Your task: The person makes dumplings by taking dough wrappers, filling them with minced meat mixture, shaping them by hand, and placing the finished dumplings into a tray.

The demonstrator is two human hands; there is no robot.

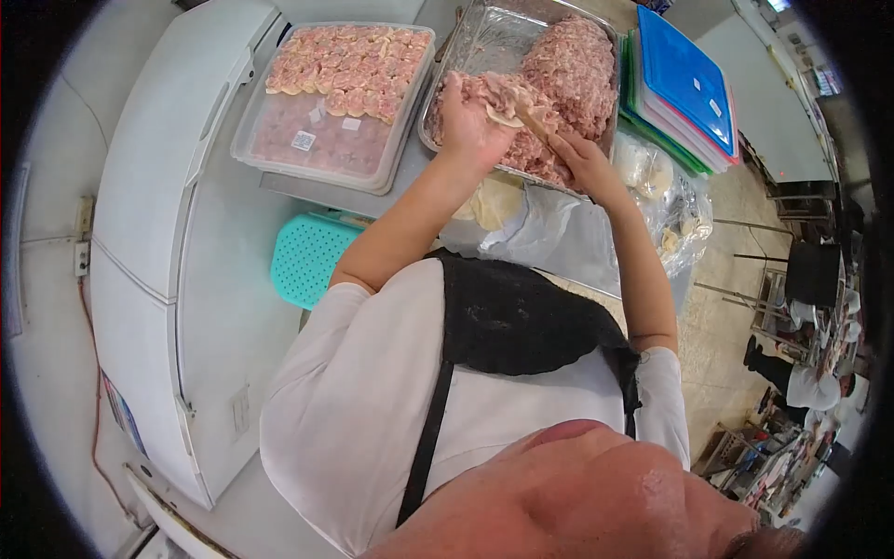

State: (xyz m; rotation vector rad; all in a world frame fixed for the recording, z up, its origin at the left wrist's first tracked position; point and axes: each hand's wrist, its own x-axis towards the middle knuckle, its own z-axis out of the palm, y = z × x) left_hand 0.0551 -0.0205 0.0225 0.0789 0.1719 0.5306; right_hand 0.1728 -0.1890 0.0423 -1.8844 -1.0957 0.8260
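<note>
My left hand (pixel 472 123) is over the near left part of a metal tray (pixel 486 20), its fingers curled under a round dough wrapper (pixel 504 115). Between the fingers of my right hand (pixel 585 166) is a flat wooden spatula (pixel 534 125), whose tip meets the wrapper. Ground meat (pixel 570 65) is heaped at the tray's right side and spreads beneath both hands. Just below the tray lies a stack of pale wrappers (pixel 494 205) beside a sheet of clear plastic (pixel 545 216).
Left of the tray, a plastic container (pixel 244 140) holds rows of filled dumplings (pixel 358 61). Stacked coloured lids (pixel 684 70) and a plastic bag of wrappers (pixel 666 191) are at right. A turquoise perforated basket (pixel 312 261) sits lower left, near a white refrigerator (pixel 140 214). A person (pixel 812 384) is far right.
</note>
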